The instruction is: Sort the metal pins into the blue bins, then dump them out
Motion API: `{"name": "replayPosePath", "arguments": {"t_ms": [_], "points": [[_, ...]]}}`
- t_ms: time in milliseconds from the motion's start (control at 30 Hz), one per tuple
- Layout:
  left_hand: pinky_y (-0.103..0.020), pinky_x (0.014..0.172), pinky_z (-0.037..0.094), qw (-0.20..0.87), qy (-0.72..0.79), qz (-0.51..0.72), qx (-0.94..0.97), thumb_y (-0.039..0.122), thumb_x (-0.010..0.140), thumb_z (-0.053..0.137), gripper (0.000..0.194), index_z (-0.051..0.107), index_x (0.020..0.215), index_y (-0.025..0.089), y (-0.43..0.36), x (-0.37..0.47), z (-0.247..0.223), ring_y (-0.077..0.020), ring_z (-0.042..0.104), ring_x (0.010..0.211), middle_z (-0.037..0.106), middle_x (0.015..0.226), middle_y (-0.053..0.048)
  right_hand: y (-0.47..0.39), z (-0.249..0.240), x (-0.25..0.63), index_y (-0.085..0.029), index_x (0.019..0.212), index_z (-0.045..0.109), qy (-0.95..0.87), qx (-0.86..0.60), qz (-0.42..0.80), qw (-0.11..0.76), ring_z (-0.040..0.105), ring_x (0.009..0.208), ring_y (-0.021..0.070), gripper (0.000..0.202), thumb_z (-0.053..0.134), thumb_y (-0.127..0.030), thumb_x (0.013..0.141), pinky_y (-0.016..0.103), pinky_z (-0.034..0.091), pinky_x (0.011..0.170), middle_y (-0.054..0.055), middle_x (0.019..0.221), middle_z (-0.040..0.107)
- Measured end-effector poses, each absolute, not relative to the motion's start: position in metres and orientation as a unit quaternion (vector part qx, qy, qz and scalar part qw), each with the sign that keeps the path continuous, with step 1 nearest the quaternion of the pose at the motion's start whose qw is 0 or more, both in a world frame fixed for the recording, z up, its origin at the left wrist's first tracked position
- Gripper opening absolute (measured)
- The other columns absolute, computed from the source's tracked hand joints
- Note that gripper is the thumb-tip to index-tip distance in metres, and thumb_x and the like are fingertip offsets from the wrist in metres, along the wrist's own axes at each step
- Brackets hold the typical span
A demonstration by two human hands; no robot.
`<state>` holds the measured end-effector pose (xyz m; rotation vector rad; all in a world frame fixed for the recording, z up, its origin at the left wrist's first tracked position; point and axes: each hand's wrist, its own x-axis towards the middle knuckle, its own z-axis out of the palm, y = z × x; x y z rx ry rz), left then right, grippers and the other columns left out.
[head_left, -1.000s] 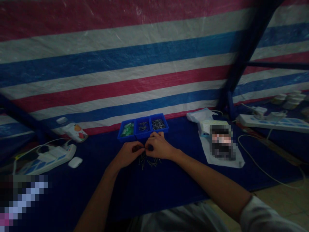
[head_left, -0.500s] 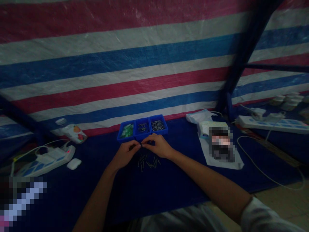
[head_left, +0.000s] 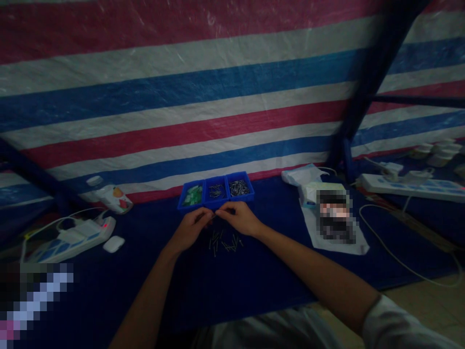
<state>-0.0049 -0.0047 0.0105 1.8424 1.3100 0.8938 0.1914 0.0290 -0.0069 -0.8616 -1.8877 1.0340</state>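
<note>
My left hand (head_left: pixel 194 225) and my right hand (head_left: pixel 238 217) meet over the blue tabletop, just in front of three blue bins. Both are closed in a pinch, fingertips almost touching, at the two ends of a small thin screw (head_left: pixel 215 214), whose details are too dark to make out. On the cloth just below lie several loose long screws (head_left: pixel 229 243). The left bin (head_left: pixel 183 203) holds green and clear pieces. Thin metal screws (head_left: pixel 216 191) lie in the middle bin, and many small shiny metal parts (head_left: pixel 239 187) fill the right one.
At left are a bottle (head_left: pixel 115 198), a power strip (head_left: pixel 78 240) with plugs, and a white case (head_left: pixel 114 244). To the right lie a tissue pack (head_left: pixel 308 193), a white sheet (head_left: pixel 316 242), a cable (head_left: pixel 385 252) and another power strip (head_left: pixel 414 188). A striped tarp (head_left: pixel 218 116) hangs behind.
My fingertips have shifted slightly, and a thin piece between them shows more plainly. The view has moved a little; the bins and loose screws stay as they were.
</note>
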Motion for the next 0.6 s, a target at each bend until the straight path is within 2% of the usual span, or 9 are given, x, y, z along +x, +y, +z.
{"name": "replayPosePath", "arguments": {"t_ms": [100,167,300,367,500,600], "points": [[-0.029,0.067,0.044,0.354,0.502,0.39,0.686,0.048,0.091,0.046,0.038,0.062,0.102,0.016,-0.002,-0.009,0.01,-0.0151,0.055,0.068,0.062,0.078,-0.002,0.033,-0.01,0.192,-0.015,0.06,0.062,-0.717,-0.413,0.427,0.365,0.043,0.051,0.0093,0.038,0.056,-0.039,0.088,0.024,0.032,0.053,-0.003,0.053,0.051],[-0.03,0.067,0.045,0.34,0.515,0.401,0.677,0.049,0.091,0.045,0.039,0.062,0.102,0.016,-0.001,-0.012,0.01,-0.0155,0.055,0.068,0.062,0.079,-0.003,0.037,-0.011,0.191,-0.015,0.057,0.061,-0.681,-0.454,0.446,0.362,0.043,0.05,0.0096,0.039,0.057,-0.039,0.087,0.025,0.033,0.052,-0.003,0.051,0.051],[-0.03,0.067,0.045,0.321,0.544,0.399,0.665,0.05,0.09,0.047,0.038,0.063,0.099,0.016,0.003,-0.014,0.008,-0.0161,0.056,0.069,0.062,0.081,-0.004,0.042,-0.01,0.189,-0.015,0.076,0.069,-0.637,-0.46,0.448,0.428,0.059,0.066,0.0136,0.031,0.055,-0.039,0.089,0.028,0.044,0.067,0.004,0.073,0.068],[-0.03,0.067,0.045,0.318,0.556,0.39,0.661,0.049,0.088,0.05,0.037,0.063,0.098,0.016,0.004,-0.014,0.008,-0.0161,0.057,0.07,0.063,0.08,-0.003,0.042,-0.01,0.191,-0.016,0.089,0.072,-0.674,-0.438,0.417,0.424,0.064,0.078,0.0154,0.024,0.056,-0.034,0.088,0.03,0.047,0.076,0.006,0.086,0.072],[-0.029,0.07,0.044,0.317,0.567,0.317,0.691,0.045,0.086,0.053,0.03,0.064,0.089,0.017,0.002,-0.016,0.008,-0.0161,0.058,0.073,0.064,0.079,-0.002,0.036,-0.011,0.2,-0.018,0.099,0.072,-0.85,-0.335,0.285,0.291,0.063,0.093,0.0175,0.02,0.06,-0.023,0.084,0.035,0.044,0.09,0.007,0.102,0.071],[-0.028,0.069,0.043,0.351,0.55,0.207,0.729,0.042,0.084,0.056,0.026,0.066,0.085,0.018,-0.002,-0.022,0.009,-0.0166,0.058,0.075,0.065,0.081,-0.002,0.031,-0.011,0.205,-0.02,0.101,0.073,-0.921,-0.275,0.205,0.185,0.058,0.096,0.0202,0.023,0.064,-0.026,0.081,0.039,0.041,0.091,0.007,0.106,0.069]]}}
